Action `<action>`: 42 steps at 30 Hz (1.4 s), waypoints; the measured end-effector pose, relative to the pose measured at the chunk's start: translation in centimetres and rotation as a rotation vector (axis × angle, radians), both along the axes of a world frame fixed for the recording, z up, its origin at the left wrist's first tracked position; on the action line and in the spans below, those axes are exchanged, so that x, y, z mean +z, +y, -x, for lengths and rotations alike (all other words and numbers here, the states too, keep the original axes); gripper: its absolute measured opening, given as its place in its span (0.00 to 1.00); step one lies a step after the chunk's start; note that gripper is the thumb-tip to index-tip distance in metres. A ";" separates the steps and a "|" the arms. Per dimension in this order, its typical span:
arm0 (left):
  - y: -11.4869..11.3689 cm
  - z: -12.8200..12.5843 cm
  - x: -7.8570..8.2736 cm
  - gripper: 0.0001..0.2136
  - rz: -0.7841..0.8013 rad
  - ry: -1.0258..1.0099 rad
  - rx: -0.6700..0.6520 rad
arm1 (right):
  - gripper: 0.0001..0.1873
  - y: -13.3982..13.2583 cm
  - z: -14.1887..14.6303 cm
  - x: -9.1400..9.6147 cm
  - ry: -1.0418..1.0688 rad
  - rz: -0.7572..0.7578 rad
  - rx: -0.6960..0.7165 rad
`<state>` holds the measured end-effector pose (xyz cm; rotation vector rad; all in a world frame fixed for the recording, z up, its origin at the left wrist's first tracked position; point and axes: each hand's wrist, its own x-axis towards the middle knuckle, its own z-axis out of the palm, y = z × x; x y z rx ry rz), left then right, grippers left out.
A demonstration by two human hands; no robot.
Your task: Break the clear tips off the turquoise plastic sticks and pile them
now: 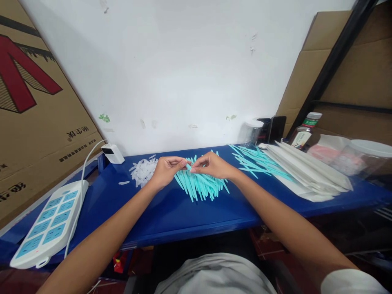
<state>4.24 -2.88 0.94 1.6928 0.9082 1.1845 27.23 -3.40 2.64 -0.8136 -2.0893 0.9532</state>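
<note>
Over the middle of the table, my left hand (168, 168) and my right hand (211, 164) meet fingertip to fingertip. Between them is a slim turquoise plastic stick (188, 167). My right hand pinches it, and my left thumb and fingers close at its other end. I cannot tell whether a small clear piece is also in the left fingertips. Below and behind the hands lies a loose pile of similar turquoise sticks (202, 185). Left of my left hand is a heap of small translucent sleeve-like pieces (142, 172), with a single piece (124, 183) apart from it.
More turquoise sticks (257, 159) lie at right beside stacked white sheets or bags (309, 171). A lidded clear jar (251, 132), a bottle (304, 130) and a clear tub (364, 157) stand behind. A power strip (50, 220) and a white charger-like box (112, 153) are at left.
</note>
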 end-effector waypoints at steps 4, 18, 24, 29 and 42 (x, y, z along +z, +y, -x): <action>0.6 1.0 0.8 0.23 -0.016 -0.072 0.054 | 0.17 0.2 -0.8 0.7 -0.044 0.030 -0.031; 4.0 6.3 0.6 0.13 -0.170 0.727 0.485 | 0.16 2.6 -2.2 -1.1 0.029 0.374 -0.471; 4.1 6.8 0.0 0.12 -0.263 1.077 0.507 | 0.18 2.2 -2.0 -1.0 0.019 0.452 -0.450; 4.2 6.9 -0.2 0.16 -0.388 1.125 0.351 | 0.12 3.0 -2.5 -1.5 -0.366 0.173 -0.583; 5.3 8.7 -2.0 0.29 -0.424 1.461 0.337 | 0.18 5.9 -11.0 -0.7 -0.776 -0.038 -1.117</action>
